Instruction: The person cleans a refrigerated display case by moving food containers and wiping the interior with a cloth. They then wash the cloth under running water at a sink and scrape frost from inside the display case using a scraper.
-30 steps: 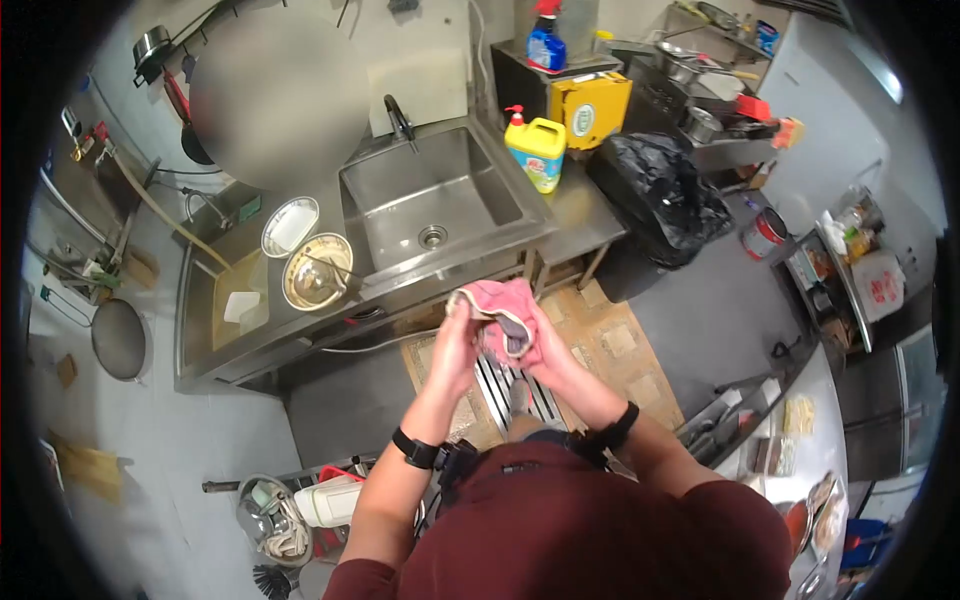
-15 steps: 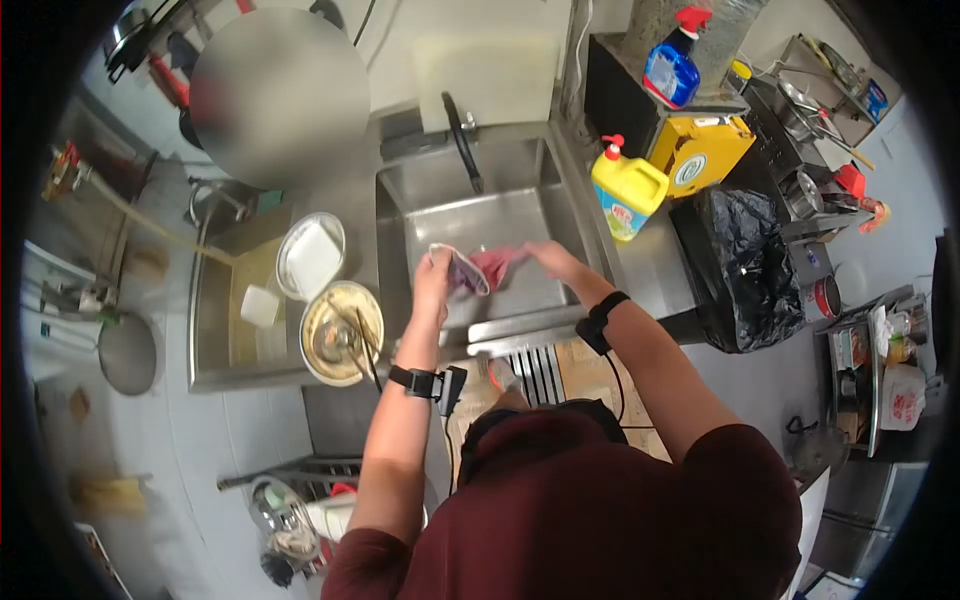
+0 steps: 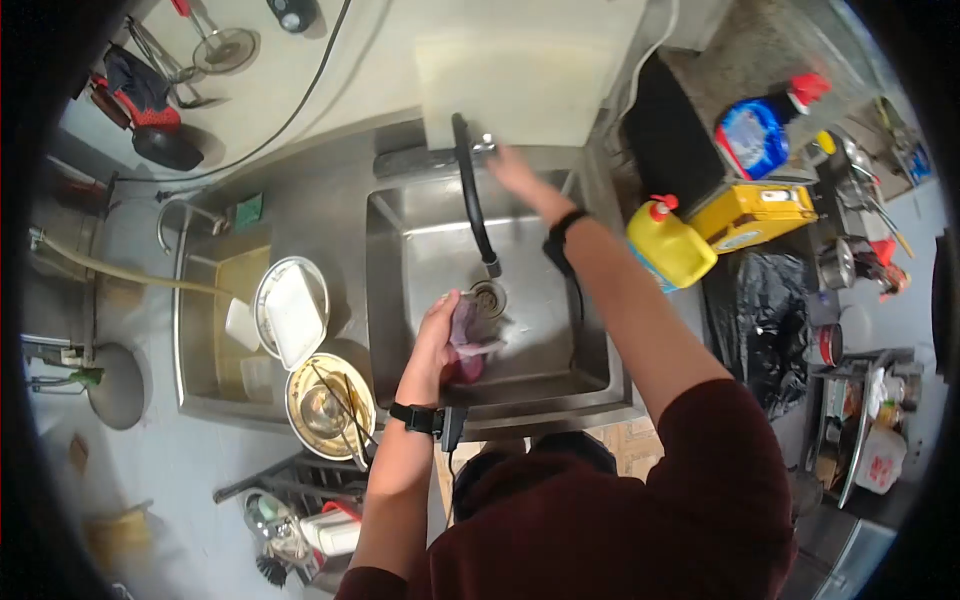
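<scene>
My left hand (image 3: 438, 325) is closed on a pink and grey cloth (image 3: 466, 352), which hangs blurred over the steel sink basin (image 3: 400, 290), left of and below the drain. My right hand (image 3: 512, 170) reaches to the back of the sink, near the small metal tap handle (image 3: 485, 146). Motion smears its fingers, so whether they touch the handle is unclear. Between the hands, the black faucet (image 3: 470, 195) points down over the drain.
Left of the basin are a white bowl (image 3: 262, 310) with a white tray, a bowl with utensils (image 3: 330, 405) and a second sink (image 3: 200, 340). At right stand a yellow jug (image 3: 675, 245), a blue spray bottle (image 3: 755, 135) and a black bin bag (image 3: 765, 320).
The cloth went from both hands over the floor to my left hand alone in the sink. My right hand let go of it and moved up to the tap. The view shifted toward the sink.
</scene>
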Tool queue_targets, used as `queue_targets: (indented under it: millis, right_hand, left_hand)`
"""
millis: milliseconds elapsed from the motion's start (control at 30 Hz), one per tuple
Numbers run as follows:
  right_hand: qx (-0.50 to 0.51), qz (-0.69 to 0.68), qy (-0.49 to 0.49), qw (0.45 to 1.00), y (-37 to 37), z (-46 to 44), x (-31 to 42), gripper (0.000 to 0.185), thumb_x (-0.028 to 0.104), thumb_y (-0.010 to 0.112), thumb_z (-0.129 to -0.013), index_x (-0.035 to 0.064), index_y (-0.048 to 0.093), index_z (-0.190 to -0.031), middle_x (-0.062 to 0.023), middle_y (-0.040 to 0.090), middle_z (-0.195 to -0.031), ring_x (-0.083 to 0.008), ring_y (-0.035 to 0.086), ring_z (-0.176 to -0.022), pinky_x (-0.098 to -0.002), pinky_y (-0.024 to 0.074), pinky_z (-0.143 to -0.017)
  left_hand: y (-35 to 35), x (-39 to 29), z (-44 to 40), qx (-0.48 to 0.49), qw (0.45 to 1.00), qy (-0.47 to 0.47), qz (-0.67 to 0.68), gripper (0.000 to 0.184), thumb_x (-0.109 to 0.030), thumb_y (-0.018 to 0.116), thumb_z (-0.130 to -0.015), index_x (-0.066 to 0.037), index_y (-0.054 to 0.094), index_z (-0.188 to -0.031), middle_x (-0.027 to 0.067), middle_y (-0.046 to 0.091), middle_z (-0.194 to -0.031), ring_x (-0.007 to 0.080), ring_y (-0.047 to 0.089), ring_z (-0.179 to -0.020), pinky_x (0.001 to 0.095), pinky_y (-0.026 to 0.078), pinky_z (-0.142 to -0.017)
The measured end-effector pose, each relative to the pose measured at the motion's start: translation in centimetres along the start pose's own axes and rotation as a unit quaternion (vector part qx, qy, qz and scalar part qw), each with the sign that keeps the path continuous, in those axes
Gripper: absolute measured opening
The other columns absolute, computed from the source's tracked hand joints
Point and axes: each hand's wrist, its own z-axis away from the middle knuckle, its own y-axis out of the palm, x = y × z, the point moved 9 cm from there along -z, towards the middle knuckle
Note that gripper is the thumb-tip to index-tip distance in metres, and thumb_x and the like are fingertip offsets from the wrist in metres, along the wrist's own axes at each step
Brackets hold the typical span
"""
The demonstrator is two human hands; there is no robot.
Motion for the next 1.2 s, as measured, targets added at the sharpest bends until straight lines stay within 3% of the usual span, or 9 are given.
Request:
queue_targets:
  millis: [67, 267, 367, 467, 600, 733, 933, 1067, 1200]
  right_hand:
    - [-0.075, 0.0, -0.031, 0.997, -1.4, -3.9, 1.3, 0.05, 0.026, 0.055, -0.08, -0.0046, 0.04, -0.117, -0.0287, 0.048, -0.111, -0.0408, 0.045, -0.106, -0.0438, 0.037, -0.091]
    - [0.277, 0.206, -0.179, 0.921, 6.8, -0.3, -1.0, 0.044, 0.039, 0.046, -0.085, 0.004, 0.057, -0.107, -0.0215, 0.059, -0.098, -0.0362, 0.055, -0.095, -0.0427, 0.0421, -0.084]
    - [0.451, 0.097, -0.01, 0.887, 6.8, 9.4, 0.3, 0.054, 0.052, 0.041, -0.085, 0.0075, 0.058, -0.11, -0.0193, 0.059, -0.105, -0.0342, 0.056, -0.096, -0.0411, 0.0413, -0.086]
    - [0.382, -0.281, 0.086, 0.876, 7.3, 17.1, 0.7, 0.062, 0.058, 0.028, -0.087, 0.0095, 0.053, -0.118, -0.0179, 0.055, -0.113, -0.0297, 0.049, -0.109, -0.0365, 0.0371, -0.092]
    - [0.304, -0.175, 0.146, 0.925, 4.4, 21.1, 0.4, 0.053, 0.047, 0.045, -0.086, 0.0014, 0.049, -0.112, -0.0169, 0.058, -0.107, -0.0276, 0.057, -0.093, -0.0365, 0.0443, -0.077]
    - [0.182, -0.424, 0.312, 0.831, 1.3, 21.6, 0.4, 0.035, 0.033, 0.054, -0.085, 0.0016, 0.053, -0.101, -0.0096, 0.059, -0.094, -0.0196, 0.058, -0.082, -0.0323, 0.0456, -0.071]
    - [0.112, -0.669, 0.345, 0.649, -1.4, 20.2, 1.7, 0.023, 0.023, 0.06, -0.083, 0.0056, 0.055, -0.097, -0.0023, 0.052, -0.074, -0.0147, 0.057, -0.074, -0.0307, 0.0476, -0.062]
    - [0.239, -0.248, 0.189, 0.92, 2.4, 21.9, -0.1, 0.028, 0.023, 0.059, -0.083, 0.0062, 0.055, -0.106, -0.0047, 0.059, -0.088, -0.0145, 0.057, -0.08, -0.0265, 0.0463, -0.071]
    - [0.107, -0.296, 0.232, 0.92, 5.8, 23.0, -0.5, 0.035, 0.028, 0.053, -0.085, -0.0002, 0.051, -0.106, -0.0121, 0.057, -0.097, -0.0192, 0.055, -0.088, -0.0305, 0.0421, -0.079]
  left_hand:
    - [-0.7, 1.2, -2.7, 0.043, 0.999, -0.012, -0.027, 0.025, -0.029, 0.047, -0.089, -0.009, 0.053, -0.104, 0.0061, 0.059, -0.098, 0.0222, 0.058, -0.086, 0.0427, 0.049, -0.071]
    - [2.2, 2.7, -5.8, 0.056, 0.996, -0.055, 0.048, 0.025, -0.019, 0.043, -0.09, 0.0, 0.052, -0.105, 0.0094, 0.058, -0.098, 0.0217, 0.057, -0.088, 0.0362, 0.048, -0.081]
    - [2.8, 4.3, -9.6, 0.12, 0.993, -0.019, -0.009, 0.023, -0.026, 0.047, -0.089, -0.008, 0.053, -0.102, 0.0056, 0.055, -0.092, 0.0184, 0.053, -0.083, 0.038, 0.048, -0.068]
    - [3.1, 3.0, -12.5, 0.025, 0.99, 0.114, -0.086, 0.029, -0.032, 0.05, -0.088, -0.006, 0.053, -0.101, 0.0057, 0.053, -0.089, 0.0155, 0.052, -0.076, 0.0305, 0.045, -0.066]
    - [2.8, 1.0, -12.0, -0.077, 0.935, 0.213, -0.271, 0.032, -0.037, 0.047, -0.089, -0.006, 0.051, -0.095, 0.0014, 0.049, -0.078, 0.0132, 0.046, -0.07, 0.0301, 0.039, -0.064]
    - [1.8, 7.5, -11.3, 0.036, 0.969, -0.044, -0.241, 0.042, -0.043, 0.049, -0.087, -0.006, 0.053, -0.107, 0.0025, 0.055, -0.087, 0.0121, 0.047, -0.077, 0.0276, 0.038, -0.067]
    - [2.3, 8.6, -10.1, 0.098, 0.952, 0.149, -0.248, 0.034, -0.029, 0.041, -0.093, -0.003, 0.051, -0.113, 0.0054, 0.057, -0.104, 0.0134, 0.052, -0.094, 0.0263, 0.043, -0.08]
    - [0.4, 6.0, -11.3, 0.009, 0.988, 0.134, -0.072, 0.028, -0.02, 0.038, -0.093, -0.005, 0.049, -0.114, 0.0069, 0.055, -0.105, 0.0172, 0.053, -0.095, 0.0302, 0.044, -0.08]
    - [1.5, 4.6, -11.0, -0.009, 0.987, 0.129, -0.092, 0.032, -0.033, 0.048, -0.089, -0.006, 0.051, -0.106, 0.0037, 0.057, -0.09, 0.0137, 0.054, -0.076, 0.0293, 0.044, -0.061]
